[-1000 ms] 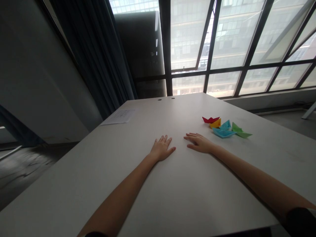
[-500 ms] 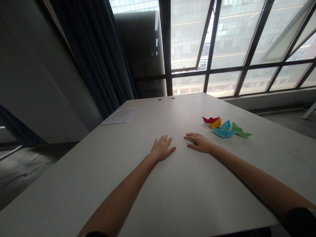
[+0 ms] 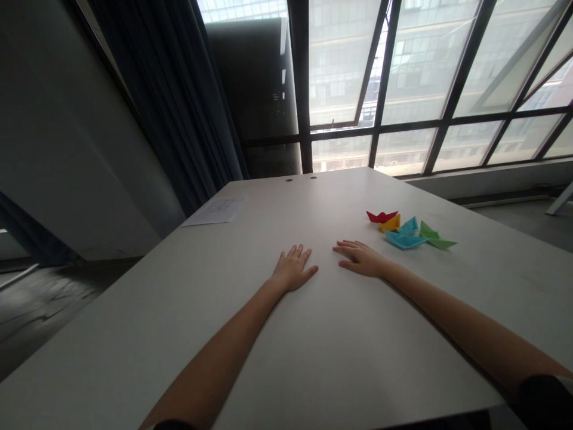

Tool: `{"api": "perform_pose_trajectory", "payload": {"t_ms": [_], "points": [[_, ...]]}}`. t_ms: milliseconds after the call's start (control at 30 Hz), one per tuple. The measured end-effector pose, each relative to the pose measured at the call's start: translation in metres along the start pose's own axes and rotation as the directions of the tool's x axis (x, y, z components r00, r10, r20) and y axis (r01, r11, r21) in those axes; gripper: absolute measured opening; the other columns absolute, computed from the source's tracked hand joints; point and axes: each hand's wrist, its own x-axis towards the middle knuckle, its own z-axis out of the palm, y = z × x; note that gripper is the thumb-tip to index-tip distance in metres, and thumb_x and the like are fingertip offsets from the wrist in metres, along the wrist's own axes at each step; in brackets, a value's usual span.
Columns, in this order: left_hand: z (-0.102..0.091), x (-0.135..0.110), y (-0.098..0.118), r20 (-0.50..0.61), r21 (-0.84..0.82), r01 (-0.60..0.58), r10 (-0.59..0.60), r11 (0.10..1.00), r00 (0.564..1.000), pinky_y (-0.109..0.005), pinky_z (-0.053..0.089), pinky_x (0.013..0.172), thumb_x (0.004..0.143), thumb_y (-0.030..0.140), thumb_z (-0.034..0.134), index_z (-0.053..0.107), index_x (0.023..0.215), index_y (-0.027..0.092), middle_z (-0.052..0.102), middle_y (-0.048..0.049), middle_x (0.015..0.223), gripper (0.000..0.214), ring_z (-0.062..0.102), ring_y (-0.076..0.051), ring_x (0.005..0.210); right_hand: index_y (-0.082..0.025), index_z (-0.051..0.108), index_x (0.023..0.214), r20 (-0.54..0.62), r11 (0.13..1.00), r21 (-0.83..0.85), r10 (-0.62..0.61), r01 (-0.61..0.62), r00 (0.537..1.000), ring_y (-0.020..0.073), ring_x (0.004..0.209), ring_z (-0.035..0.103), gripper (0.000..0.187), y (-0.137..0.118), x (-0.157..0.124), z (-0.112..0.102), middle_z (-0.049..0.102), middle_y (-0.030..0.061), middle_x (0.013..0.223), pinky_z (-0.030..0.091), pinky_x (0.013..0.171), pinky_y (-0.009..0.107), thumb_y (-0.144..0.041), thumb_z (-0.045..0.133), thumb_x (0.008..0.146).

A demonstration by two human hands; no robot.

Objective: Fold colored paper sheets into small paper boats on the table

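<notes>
My left hand (image 3: 294,269) lies flat on the white table (image 3: 286,358) with its fingers spread, holding nothing. A short gap to its right, my right hand (image 3: 360,258) rests palm down, thumb apart from the fingers, also holding nothing. Beyond my right hand, to the right, stands a close cluster of folded paper boats: a red boat (image 3: 381,217), a yellow boat (image 3: 390,223), a light blue boat (image 3: 405,240) with another blue boat (image 3: 409,226) behind it, and a green boat (image 3: 436,236). Neither hand touches the boats.
A printed sheet of paper (image 3: 215,211) lies near the table's left edge. Two dark round holes (image 3: 289,180) show at the far end. Behind the table are a dark blue curtain (image 3: 174,95) and large windows (image 3: 342,60).
</notes>
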Motion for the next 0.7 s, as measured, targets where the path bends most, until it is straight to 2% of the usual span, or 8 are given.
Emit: {"api": "perform_pose_trajectory", "payload": {"t_ms": [367,433,500,567,600,700], "points": [[0.0,0.0,0.0,0.009,-0.007,0.011,-0.01,1.0,1.0,-0.05,0.015,0.106,0.084,0.062,0.02,0.024,0.139,0.023,0.019,-0.0098,0.148,0.068,0.013,-0.027,0.136,-0.024,0.047,0.128,-0.025,1.0,-0.018,-0.026,0.025,0.999,0.028,0.124,0.04,0.056,0.0,0.0,0.004,0.046,0.0093,0.134,0.031,0.102,0.047,-0.055,0.041,0.082],[0.001,0.001,-0.001,0.007,-0.011,0.008,-0.007,1.0,1.0,-0.05,0.015,0.105,0.084,0.063,0.02,0.024,0.139,0.023,0.018,-0.0098,0.148,0.068,0.013,-0.027,0.136,-0.024,0.051,0.125,-0.059,0.997,-0.066,-0.038,0.034,0.998,0.0277,0.123,0.041,0.052,0.003,0.001,-0.002,0.051,0.008,0.129,0.032,0.101,0.045,-0.052,0.041,0.083],[0.003,0.002,-0.002,0.005,-0.013,0.0,0.0,1.0,1.0,-0.05,0.016,0.105,0.083,0.063,0.019,0.024,0.139,0.023,0.019,-0.01,0.148,0.069,0.014,-0.027,0.136,-0.024,0.056,0.119,-0.15,0.99,-0.134,0.021,-0.041,0.988,0.0284,0.12,0.043,0.045,0.011,0.0,-0.015,0.057,0.0073,0.122,0.033,0.099,0.046,-0.048,0.038,0.085],[0.005,0.002,-0.004,0.003,-0.013,-0.005,0.006,1.0,1.0,-0.051,0.016,0.105,0.083,0.064,0.018,0.024,0.139,0.022,0.019,-0.0102,0.147,0.07,0.014,-0.027,0.136,-0.02,0.059,0.113,-0.291,0.961,-0.175,0.156,-0.212,0.944,0.0294,0.112,0.049,0.042,0.025,-0.004,-0.035,0.06,0.0106,0.115,0.035,0.096,0.048,-0.043,0.035,0.087],[0.006,0.003,-0.004,0.002,-0.013,-0.006,0.006,1.0,1.0,-0.051,0.015,0.105,0.083,0.063,0.018,0.024,0.139,0.022,0.019,-0.0103,0.147,0.07,0.014,-0.027,0.136,-0.019,0.06,0.11,-0.358,0.924,-0.201,0.239,-0.325,0.902,0.0311,0.108,0.05,0.041,0.035,-0.009,-0.047,0.062,0.0124,0.111,0.038,0.091,0.05,-0.041,0.035,0.087],[0.009,0.003,-0.006,0.002,-0.009,0.002,-0.002,1.0,1.0,-0.051,0.015,0.106,0.084,0.063,0.019,0.025,0.139,0.022,0.019,-0.01,0.148,0.069,0.013,-0.027,0.136,-0.017,0.062,0.104,-0.488,0.746,-0.227,0.469,-0.626,0.736,0.035,0.099,0.054,0.037,0.075,-0.03,-0.078,0.065,0.0153,0.1,0.044,0.078,0.052,-0.038,0.04,0.083]]}}
